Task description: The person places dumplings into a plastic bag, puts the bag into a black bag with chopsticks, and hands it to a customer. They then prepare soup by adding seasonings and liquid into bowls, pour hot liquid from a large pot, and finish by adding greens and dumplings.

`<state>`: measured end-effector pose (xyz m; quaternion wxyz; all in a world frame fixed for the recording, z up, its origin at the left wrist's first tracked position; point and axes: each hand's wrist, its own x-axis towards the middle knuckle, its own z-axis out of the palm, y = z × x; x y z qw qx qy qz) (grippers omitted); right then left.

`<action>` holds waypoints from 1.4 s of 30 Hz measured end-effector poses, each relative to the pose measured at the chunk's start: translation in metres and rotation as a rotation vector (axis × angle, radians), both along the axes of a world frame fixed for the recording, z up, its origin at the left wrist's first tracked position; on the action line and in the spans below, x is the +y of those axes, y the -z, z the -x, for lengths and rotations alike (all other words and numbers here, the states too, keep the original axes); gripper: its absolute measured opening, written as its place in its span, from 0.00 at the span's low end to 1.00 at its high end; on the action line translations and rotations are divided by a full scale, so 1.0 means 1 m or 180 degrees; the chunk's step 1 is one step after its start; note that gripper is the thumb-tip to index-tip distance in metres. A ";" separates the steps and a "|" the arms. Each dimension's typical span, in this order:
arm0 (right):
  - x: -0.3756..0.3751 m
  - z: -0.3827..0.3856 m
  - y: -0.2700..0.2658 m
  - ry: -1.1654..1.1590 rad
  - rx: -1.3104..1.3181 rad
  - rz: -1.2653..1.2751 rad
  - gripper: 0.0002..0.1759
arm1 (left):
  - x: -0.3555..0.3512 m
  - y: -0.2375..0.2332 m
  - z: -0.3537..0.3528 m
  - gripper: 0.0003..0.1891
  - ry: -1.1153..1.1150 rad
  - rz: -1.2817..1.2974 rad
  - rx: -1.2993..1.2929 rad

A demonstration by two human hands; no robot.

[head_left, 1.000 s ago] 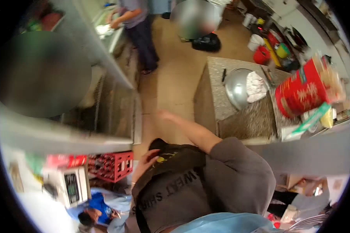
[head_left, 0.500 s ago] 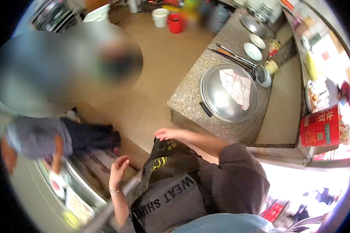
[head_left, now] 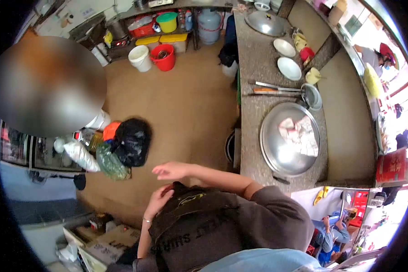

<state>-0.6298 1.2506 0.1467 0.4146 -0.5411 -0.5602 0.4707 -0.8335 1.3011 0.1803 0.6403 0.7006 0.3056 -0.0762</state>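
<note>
Right hand (head_left: 171, 170) is spread flat with fingers extended, held just above the dark garment (head_left: 199, 213) at the person's chest. Left hand (head_left: 158, 200) is curled against the garment's top edge; grip cannot be confirmed. The table (head_left: 254, 118) stands to the right.
</note>
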 end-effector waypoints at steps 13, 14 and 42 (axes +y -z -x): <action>0.129 -0.355 0.061 0.2885 -0.0102 0.0904 0.23 | 0.360 0.029 -0.392 0.23 0.1198 -0.0287 -0.0107; 0.128 -0.373 0.058 0.3239 0.0245 0.0764 0.23 | 0.372 0.021 -0.438 0.23 0.1259 -0.0272 -0.0138; 0.181 -1.086 0.004 0.6897 0.1686 0.0352 0.24 | 0.533 -0.059 -1.807 0.15 0.2454 -0.3163 -0.3415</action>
